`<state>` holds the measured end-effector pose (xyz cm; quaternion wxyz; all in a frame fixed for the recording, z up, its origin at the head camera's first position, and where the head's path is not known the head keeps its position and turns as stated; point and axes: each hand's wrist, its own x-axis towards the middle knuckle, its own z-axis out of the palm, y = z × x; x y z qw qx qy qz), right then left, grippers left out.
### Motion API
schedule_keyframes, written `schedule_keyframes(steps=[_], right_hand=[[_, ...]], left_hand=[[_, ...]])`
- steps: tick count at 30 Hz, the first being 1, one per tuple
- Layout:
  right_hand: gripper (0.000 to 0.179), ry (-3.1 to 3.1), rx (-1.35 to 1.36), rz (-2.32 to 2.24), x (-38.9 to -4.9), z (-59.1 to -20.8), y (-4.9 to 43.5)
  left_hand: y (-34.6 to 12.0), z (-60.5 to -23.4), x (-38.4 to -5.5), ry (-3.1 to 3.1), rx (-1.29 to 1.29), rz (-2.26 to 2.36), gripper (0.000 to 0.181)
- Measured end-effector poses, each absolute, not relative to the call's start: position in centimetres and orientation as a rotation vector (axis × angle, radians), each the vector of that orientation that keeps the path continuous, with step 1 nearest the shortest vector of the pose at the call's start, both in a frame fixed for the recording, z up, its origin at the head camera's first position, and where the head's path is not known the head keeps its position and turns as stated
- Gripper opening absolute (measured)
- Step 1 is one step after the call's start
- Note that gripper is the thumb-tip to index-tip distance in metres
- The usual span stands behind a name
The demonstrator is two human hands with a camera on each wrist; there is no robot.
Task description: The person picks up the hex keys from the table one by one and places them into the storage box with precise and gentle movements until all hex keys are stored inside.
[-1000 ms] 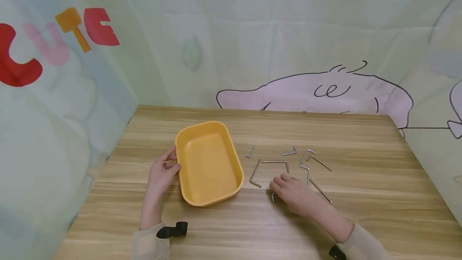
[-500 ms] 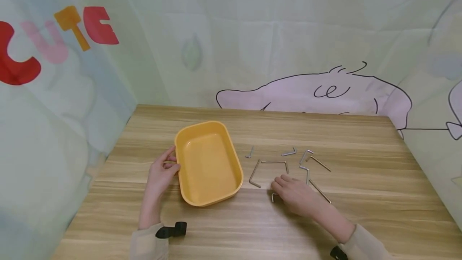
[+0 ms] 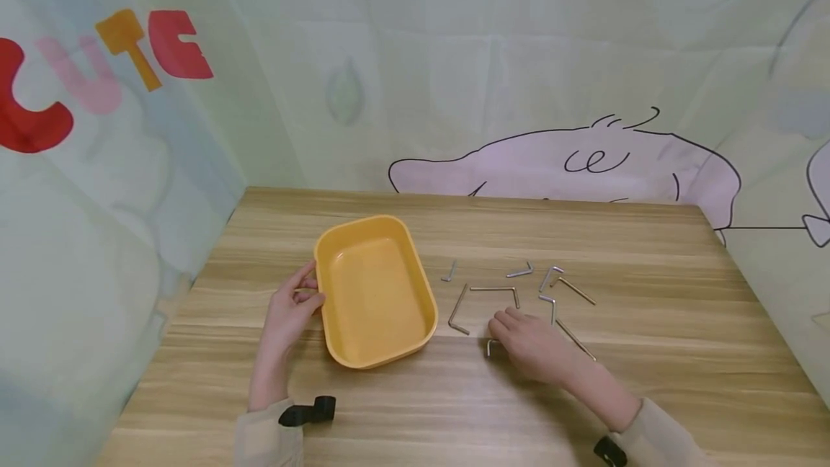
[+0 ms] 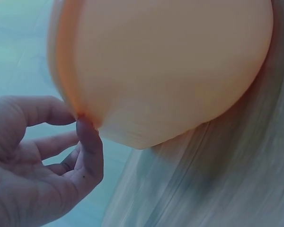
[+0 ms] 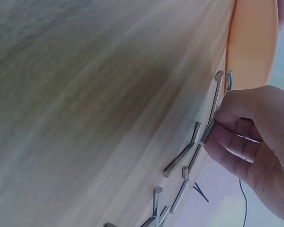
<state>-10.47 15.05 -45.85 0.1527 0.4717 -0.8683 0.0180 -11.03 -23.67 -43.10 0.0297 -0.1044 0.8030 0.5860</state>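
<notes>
A yellow tray (image 3: 378, 301) stands left of centre on the wooden table in the head view. My left hand (image 3: 292, 308) holds its left side; in the left wrist view, thumb and index finger pinch the tray's rim (image 4: 68, 90). My right hand (image 3: 528, 343) is low over the table, right of the tray. Between its thumb and fingers, the right wrist view shows a pinched dark metal hex key (image 5: 209, 130), mostly hidden by the fingers. In the head view, the bent end of a hex key (image 3: 490, 347) shows beside those fingertips.
Several L-shaped hex keys lie spread beyond and beside the right hand, including a bronze-coloured key (image 3: 459, 308), a silver key (image 3: 521, 271) and a long bronze key (image 3: 577, 341). A printed cloth (image 3: 441, 92) hangs behind the table (image 3: 402, 424).
Almost nothing moves. The right hand shifts very slightly to the right, and a bit more of the hex key beside its fingertips shows. The left hand stays on the tray.
</notes>
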Motion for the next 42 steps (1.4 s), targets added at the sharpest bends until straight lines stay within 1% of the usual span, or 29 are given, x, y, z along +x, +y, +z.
schedule_keyframes(steps=[13,24,31,38,42], right_hand=[[0.024,-2.568,1.319,0.128,-10.8,-44.1,15.1],[0.023,-2.546,1.327,0.202,-11.4,-42.8,13.6],[0.022,-2.536,1.322,0.222,-11.5,-41.4,12.5],[0.021,-2.539,1.323,0.215,-11.5,-41.1,11.8],[0.024,-2.544,1.333,0.228,-11.7,-40.8,11.3]], left_hand=[[-24.0,-43.1,-10.9,2.452,-0.220,1.788,0.063],[-24.0,-43.0,-11.0,2.439,-0.245,1.782,0.063],[-24.4,-43.3,-10.8,2.422,-0.197,1.823,0.063],[-24.4,-43.5,-10.6,2.406,-0.200,1.849,0.064],[-24.4,-43.4,-10.7,2.401,-0.197,1.864,0.063]])
